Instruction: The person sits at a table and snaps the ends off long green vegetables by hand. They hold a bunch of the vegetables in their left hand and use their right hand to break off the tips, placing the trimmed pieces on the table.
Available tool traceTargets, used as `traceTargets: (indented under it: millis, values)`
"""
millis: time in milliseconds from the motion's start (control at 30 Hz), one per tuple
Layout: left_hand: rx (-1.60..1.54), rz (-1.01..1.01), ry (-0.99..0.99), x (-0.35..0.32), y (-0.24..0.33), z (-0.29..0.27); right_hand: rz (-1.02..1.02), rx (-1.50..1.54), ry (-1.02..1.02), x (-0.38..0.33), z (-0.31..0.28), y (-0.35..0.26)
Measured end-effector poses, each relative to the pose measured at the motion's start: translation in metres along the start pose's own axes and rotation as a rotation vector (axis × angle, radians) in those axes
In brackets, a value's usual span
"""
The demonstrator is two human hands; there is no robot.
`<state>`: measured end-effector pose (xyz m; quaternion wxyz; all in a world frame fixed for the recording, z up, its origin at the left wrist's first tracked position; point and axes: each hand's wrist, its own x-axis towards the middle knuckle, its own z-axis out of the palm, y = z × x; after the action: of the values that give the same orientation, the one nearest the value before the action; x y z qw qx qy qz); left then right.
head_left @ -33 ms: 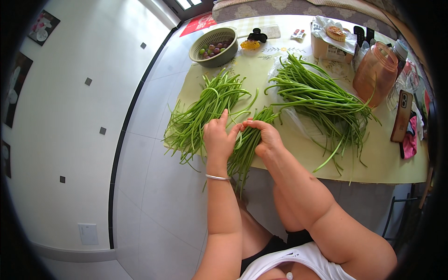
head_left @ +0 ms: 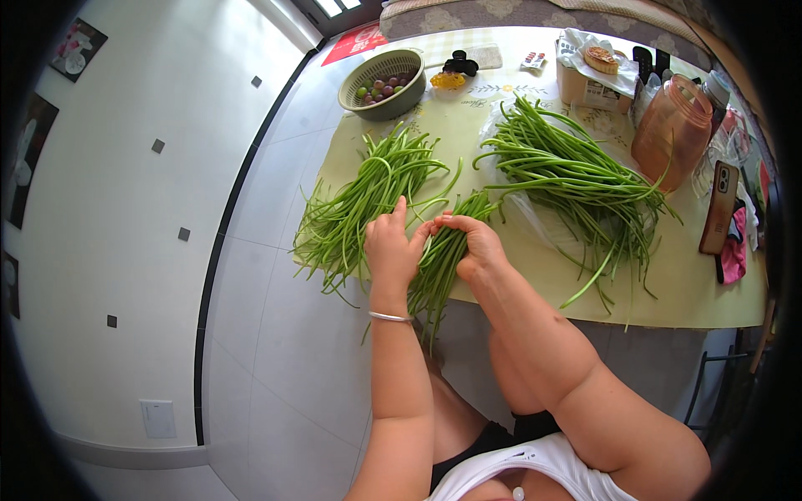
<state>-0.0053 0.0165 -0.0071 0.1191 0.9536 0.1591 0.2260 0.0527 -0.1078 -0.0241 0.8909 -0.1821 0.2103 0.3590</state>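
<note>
Long, thin green vegetable stems lie in three heaps on the table. Over the small middle heap (head_left: 443,267), which hangs past the near edge, my two hands meet at their fingertips. My left hand (head_left: 391,244), a silver bangle on its wrist, has its index finger raised and its thumb drawn toward the right fingertips. My right hand (head_left: 474,242) is pinched closed, thumb against fingers. Whatever lies between the fingertips is too small to make out. A loose left heap (head_left: 359,204) sits beside my left hand. The larger right heap (head_left: 576,179) rests on clear plastic.
Toward the back left stands a colander (head_left: 383,83) of grapes, near a black hair claw (head_left: 460,63). A box (head_left: 593,88) carries a round pastry (head_left: 600,58). At the right are an orange-pink jar (head_left: 673,125) and a leaning phone (head_left: 719,207). The table's near edge (head_left: 668,326) curves before my legs.
</note>
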Motion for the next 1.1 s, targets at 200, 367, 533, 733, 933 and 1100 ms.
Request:
traceTargets:
  millis: [200,367,533,733,933,1100]
  values:
    - [-0.309,-0.206,-0.08,0.004,-0.003,0.009,-0.008,0.015,-0.005,0.003,-0.002,0.0]
    - [-0.394,-0.303,-0.046,0.004,0.006,0.004,-0.02,-0.045,-0.005,0.002,-0.003,-0.001]
    - [-0.488,-0.331,0.014,0.003,-0.003,-0.007,-0.015,-0.078,0.034,0.0,-0.001,-0.001]
    - [-0.921,-0.457,-0.045,0.002,-0.007,-0.048,-0.026,-0.061,0.051,0.001,-0.003,-0.001]
    - [-1.107,-0.398,-0.095,-0.003,-0.017,-0.065,-0.021,-0.053,0.036,-0.002,0.001,-0.001]
    - [-1.089,-0.359,-0.142,-0.005,-0.019,-0.068,-0.02,-0.011,0.037,-0.009,0.007,-0.002]
